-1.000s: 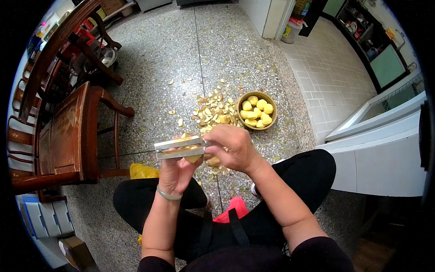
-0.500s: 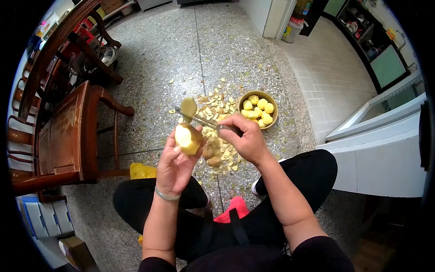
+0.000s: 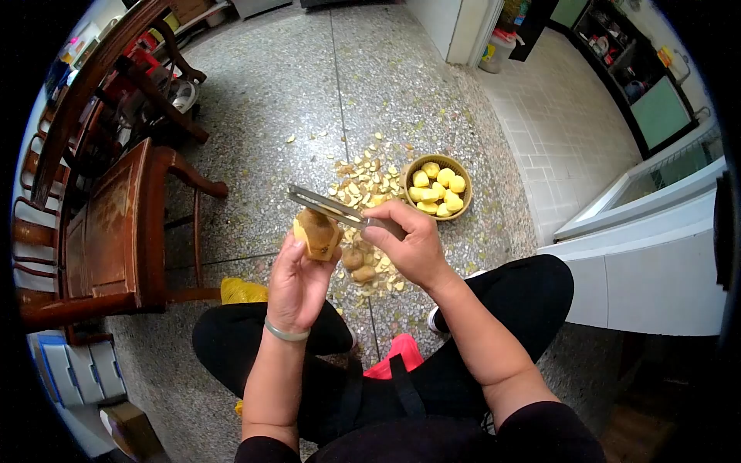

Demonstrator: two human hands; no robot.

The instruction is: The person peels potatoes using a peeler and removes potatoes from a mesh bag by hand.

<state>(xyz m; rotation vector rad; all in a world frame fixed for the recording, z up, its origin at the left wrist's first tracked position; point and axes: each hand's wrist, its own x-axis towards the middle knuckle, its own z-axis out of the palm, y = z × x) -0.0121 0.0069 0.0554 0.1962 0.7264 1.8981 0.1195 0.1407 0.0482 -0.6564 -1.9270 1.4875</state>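
My left hand (image 3: 297, 282) is closed around a partly peeled potato (image 3: 318, 234), brown skin facing up and pale flesh bared on its left side and lower end. In my right hand (image 3: 409, 239) is a metal peeler (image 3: 332, 207), its blade end lying over the top of the potato. I cannot tell whether the blade touches the skin. Below the hands, several unpeeled potatoes (image 3: 360, 262) rest on the floor among scattered peelings (image 3: 363, 179). A round basket (image 3: 468, 202) to the right holds several peeled yellow potatoes (image 3: 440, 189).
A wooden chair (image 3: 108, 231) stands at the left, with a yellow bag (image 3: 243, 291) near its leg. Something bright pink (image 3: 400, 357) lies between my knees. White drawers (image 3: 81, 370) are at the lower left, and a white door panel (image 3: 648, 293) at the right.
The slice of peel that hung at the peeler's blade is gone. The potato has turned in my left hand, so brown skin now faces up instead of the pale cut side.
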